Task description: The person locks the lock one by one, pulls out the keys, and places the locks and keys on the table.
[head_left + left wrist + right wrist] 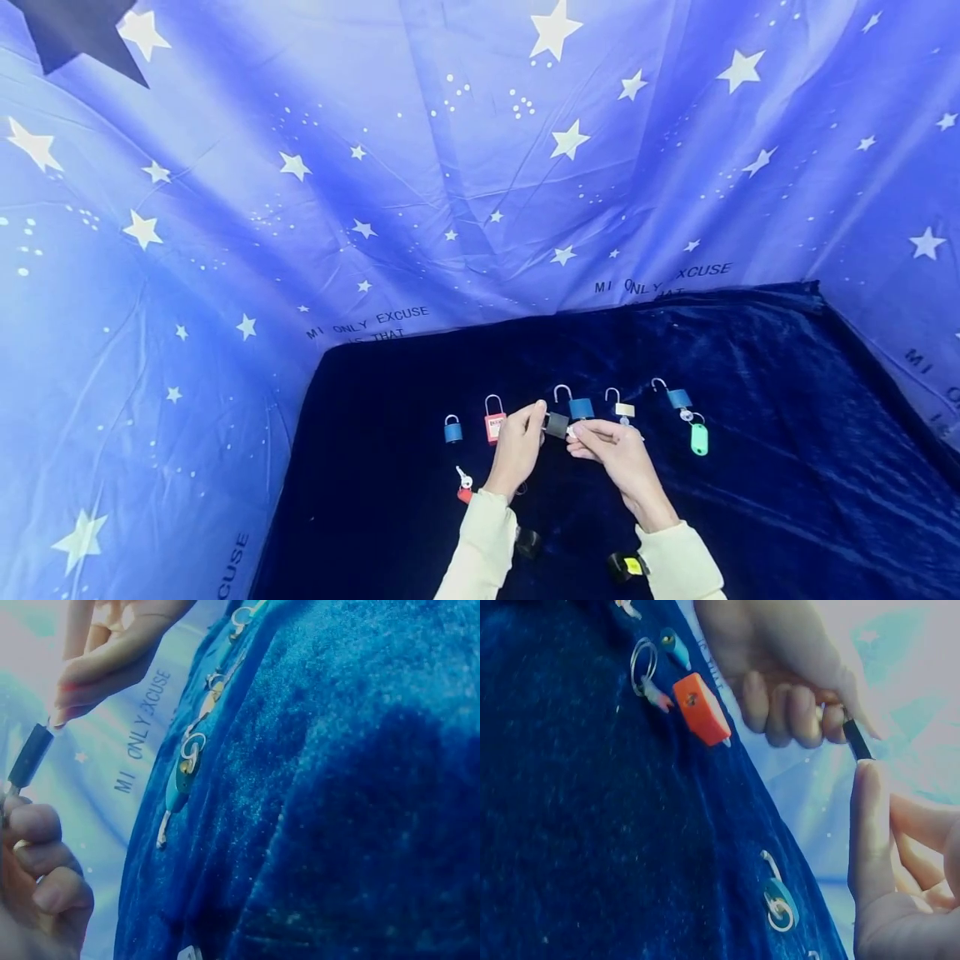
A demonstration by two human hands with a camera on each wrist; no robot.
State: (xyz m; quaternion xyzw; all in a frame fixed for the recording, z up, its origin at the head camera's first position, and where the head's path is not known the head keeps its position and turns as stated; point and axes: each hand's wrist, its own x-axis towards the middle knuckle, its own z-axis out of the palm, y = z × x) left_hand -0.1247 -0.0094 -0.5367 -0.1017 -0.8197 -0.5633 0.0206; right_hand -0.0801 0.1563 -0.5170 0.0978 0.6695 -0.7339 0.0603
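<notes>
In the head view a dark padlock [556, 425] is held up between both hands, over the dark blue velvet cloth. My left hand [517, 450] grips its shackle end between thumb and curled fingers, as the left wrist view also shows on the padlock [31, 755]. At the opposite end, my right hand [618, 458] pinches a small pale metal piece, mostly hidden by the fingertips. Behind the hands lie a blue padlock [581, 407] and a cream padlock [624, 409], both with shackles swung open. A red padlock [494, 427] is partly covered by my left hand.
A small blue padlock [453, 432] lies at the left of the row. Nearer, a key [465, 479] has a red tag [465, 496]. At the right, another blue padlock [678, 400] carries a green tag [699, 439]. Star-printed fabric [450, 167] hangs behind the velvet cloth [787, 467].
</notes>
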